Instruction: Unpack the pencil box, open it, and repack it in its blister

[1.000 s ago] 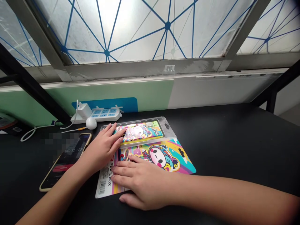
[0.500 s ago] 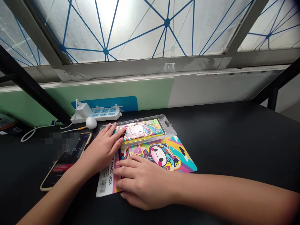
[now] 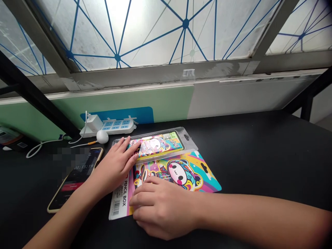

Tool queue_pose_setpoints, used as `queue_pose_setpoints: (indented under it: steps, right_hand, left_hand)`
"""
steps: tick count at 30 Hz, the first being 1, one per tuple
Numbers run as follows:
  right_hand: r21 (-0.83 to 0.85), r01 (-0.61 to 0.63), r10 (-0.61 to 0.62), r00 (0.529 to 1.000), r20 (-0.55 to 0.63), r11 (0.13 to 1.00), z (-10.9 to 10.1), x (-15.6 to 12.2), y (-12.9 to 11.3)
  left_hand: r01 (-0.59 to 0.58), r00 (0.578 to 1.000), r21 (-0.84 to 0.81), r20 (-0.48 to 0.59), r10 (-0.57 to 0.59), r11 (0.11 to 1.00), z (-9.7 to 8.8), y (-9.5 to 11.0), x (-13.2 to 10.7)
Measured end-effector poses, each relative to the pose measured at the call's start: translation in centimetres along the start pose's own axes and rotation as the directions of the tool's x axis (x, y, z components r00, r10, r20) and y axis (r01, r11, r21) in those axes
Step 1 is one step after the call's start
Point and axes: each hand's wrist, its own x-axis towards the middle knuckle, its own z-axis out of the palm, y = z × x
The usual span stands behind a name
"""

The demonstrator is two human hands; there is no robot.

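My left hand [image 3: 120, 160] lies open on the left end of a clear plastic blister tray [image 3: 190, 140], its fingers spread. Inside the tray sits a colourful pencil box [image 3: 158, 144] with a cartoon figure on it. Nearer to me, and partly under the tray, a printed backing card [image 3: 209, 180] reads "PENCIL BOX" along its left side. My right hand [image 3: 164, 207] is closed at the card's near edge, fingers bent together over the print. Its thumb is mostly hidden.
Left of my left arm, a phone [image 3: 75, 183] with a running timer lies on the black table [image 3: 254, 155]. Behind it are a white power strip [image 3: 118, 127], a round white plug-in piece [image 3: 102, 137] and cables. A dark object [image 3: 12, 138] stands far left, below a window.
The fingers of my right hand have curled in from a flatter, spread pose, and the hand has shifted slightly toward me. My left hand keeps its place on the tray.
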Motion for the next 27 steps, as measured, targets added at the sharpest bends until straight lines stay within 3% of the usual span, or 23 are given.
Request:
queue_pose_setpoints:
  steps: [3, 5, 8, 10, 14, 17, 21, 27]
  right_hand:
    - [-0.055, 0.021, -0.028, 0.989, -0.144, 0.998, -1.0, -0.2, 0.3]
    - [-0.102, -0.058, 0.033, 0.972, -0.231, 0.993, -2.5, -0.6, 1.4]
    - [-0.128, -0.363, 0.324, 0.912, -0.251, 0.923, -5.3, -1.6, 4.9]
    - [-0.105, -0.598, 0.575, 0.796, -0.187, 0.794, -6.8, -2.4, 7.6]
    - [-0.107, -0.643, 0.643, 0.765, -0.038, 0.758, -8.4, -3.8, 10.9]
    - [-0.109, -0.661, 0.668, 0.743, 0.046, 0.743, -8.9, -4.3, 11.3]
    - [-0.117, -0.712, 0.72, 0.676, 0.156, 0.693, -9.4, -4.2, 11.3]
    - [-0.17, -0.721, 0.741, 0.66, 0.128, 0.672, -8.9, -4.3, 12.2]
  left_hand:
    - [-0.007, 1.0, -0.002, 0.001, 0.007, 1.0, 0.0, -0.1, 0.0]
    - [-0.004, 1.0, -0.002, 0.011, 0.004, 1.0, -0.1, 0.0, -0.1]
    - [0.003, 1.0, 0.007, 0.02, -0.003, 1.0, -0.2, 0.1, -0.1]
    - [-0.007, 1.0, 0.01, 0.019, 0.007, 1.0, -0.2, 0.1, -0.1]
    - [-0.051, 0.999, 0.0, -0.008, 0.051, 0.999, -0.1, 0.2, -0.1]
    - [-0.076, 0.997, -0.004, -0.026, 0.076, 0.997, 0.0, 0.6, 0.0]
    - [-0.088, 0.996, -0.02, -0.031, 0.088, 0.996, 0.0, 1.2, 0.2]
    - [-0.08, 0.993, -0.085, -0.096, 0.071, 0.993, 0.4, 1.2, 0.1]
